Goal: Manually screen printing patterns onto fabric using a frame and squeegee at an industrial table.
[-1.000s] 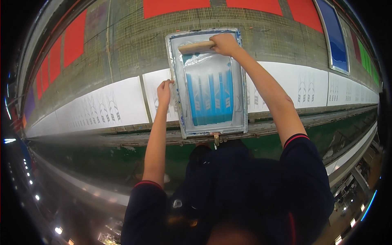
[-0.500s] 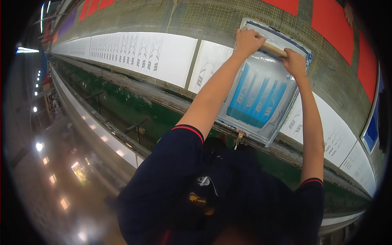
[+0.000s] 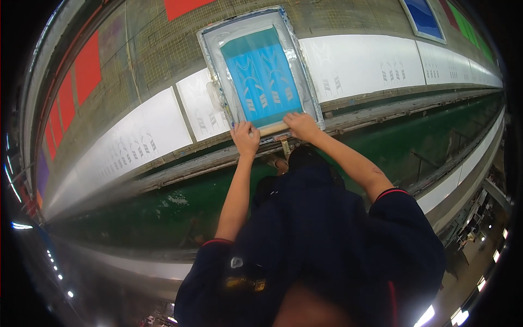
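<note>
So the wooden bar (image 3: 273,129) lies across the near end of the grey frame (image 3: 303,71), probably finishing a pull. Next move likely calls for keeping both ends level. Left hand (image 3: 246,139) curls round its left end, right hand (image 3: 303,127) grips the right, both reaching forward, backs up. White sheets (image 3: 362,60) either side.

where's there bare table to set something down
Left of the printing frame, bare tabletop lies between it, the red sheets and the white sheets. Another patch lies right of the frame, beyond the white sheets, up to the blue framed panel. Crowded: the frame's near end, where the left hand and right hand are at the wooden bar.
</note>
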### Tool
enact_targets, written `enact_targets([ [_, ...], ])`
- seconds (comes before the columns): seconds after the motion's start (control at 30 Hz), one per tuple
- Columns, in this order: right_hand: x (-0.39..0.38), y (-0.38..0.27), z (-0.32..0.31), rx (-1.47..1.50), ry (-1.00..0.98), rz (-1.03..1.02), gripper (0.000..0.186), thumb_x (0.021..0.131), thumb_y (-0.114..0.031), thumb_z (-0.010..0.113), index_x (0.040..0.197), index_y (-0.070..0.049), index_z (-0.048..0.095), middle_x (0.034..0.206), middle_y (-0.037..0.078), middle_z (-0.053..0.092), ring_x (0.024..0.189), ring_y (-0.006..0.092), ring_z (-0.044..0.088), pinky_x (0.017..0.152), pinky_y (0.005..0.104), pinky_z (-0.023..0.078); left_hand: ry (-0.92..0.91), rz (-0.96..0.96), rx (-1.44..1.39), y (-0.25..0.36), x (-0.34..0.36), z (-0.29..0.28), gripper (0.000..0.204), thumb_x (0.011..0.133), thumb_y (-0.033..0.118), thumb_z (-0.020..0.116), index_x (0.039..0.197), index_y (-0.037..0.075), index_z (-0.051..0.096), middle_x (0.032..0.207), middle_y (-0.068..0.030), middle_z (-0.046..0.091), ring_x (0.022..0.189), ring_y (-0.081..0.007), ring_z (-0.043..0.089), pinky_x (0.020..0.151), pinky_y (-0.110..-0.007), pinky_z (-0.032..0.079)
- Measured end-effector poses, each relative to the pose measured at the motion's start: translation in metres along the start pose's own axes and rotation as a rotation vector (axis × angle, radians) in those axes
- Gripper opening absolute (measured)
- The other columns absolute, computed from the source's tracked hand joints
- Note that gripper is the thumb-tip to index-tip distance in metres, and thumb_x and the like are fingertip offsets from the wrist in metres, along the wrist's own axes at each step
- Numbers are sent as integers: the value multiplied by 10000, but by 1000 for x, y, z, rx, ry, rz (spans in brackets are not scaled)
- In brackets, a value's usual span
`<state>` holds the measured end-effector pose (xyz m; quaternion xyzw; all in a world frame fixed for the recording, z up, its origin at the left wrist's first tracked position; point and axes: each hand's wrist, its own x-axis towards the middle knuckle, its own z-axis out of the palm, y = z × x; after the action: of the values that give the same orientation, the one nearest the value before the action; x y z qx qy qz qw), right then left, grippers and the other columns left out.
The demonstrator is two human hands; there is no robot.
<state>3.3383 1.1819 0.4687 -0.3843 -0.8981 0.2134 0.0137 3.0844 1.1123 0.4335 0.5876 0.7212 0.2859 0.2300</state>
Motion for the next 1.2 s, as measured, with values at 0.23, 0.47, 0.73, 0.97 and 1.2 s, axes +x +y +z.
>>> enact_targets([
  [0.23,110,60,-35,-15,-12,-63,273,792,-117,772,1041,-99,662,980,85,697,971,327,712,797,480,590,40,32,60,-7,112,-17,251,959,290,647,813,85,666,846,-78,629,915,-346,577,866,-493,381],
  [0.47,339,163,-96,-53,104,-76,177,851,-166,764,1004,-85,724,992,126,750,983,375,746,854,503,597,115,-51,116,-44,372,0,345,982,358,616,910,79,806,1004,-83,774,1062,-356,641,1015,-514,405],
  [0.73,255,128,-62,0,41,-27,189,860,-165,751,1022,-83,698,993,115,737,938,360,750,807,502,602,100,-32,-123,-53,283,17,245,917,252,622,793,61,712,840,-117,696,889,-360,645,838,-493,418],
  [0.97,69,31,-7,-15,50,-50,318,790,-139,769,1077,-85,644,996,76,680,933,288,721,776,454,561,8,26,-178,-27,70,4,131,859,162,598,768,68,587,803,-112,552,832,-358,573,793,-474,384],
  [1.2,-13,-14,8,-36,46,-58,390,769,-114,786,1122,-92,623,1045,71,671,1001,283,706,806,446,571,-12,85,-65,-4,-14,-21,116,872,165,608,830,61,638,846,-97,582,910,-343,572,813,-479,390],
])
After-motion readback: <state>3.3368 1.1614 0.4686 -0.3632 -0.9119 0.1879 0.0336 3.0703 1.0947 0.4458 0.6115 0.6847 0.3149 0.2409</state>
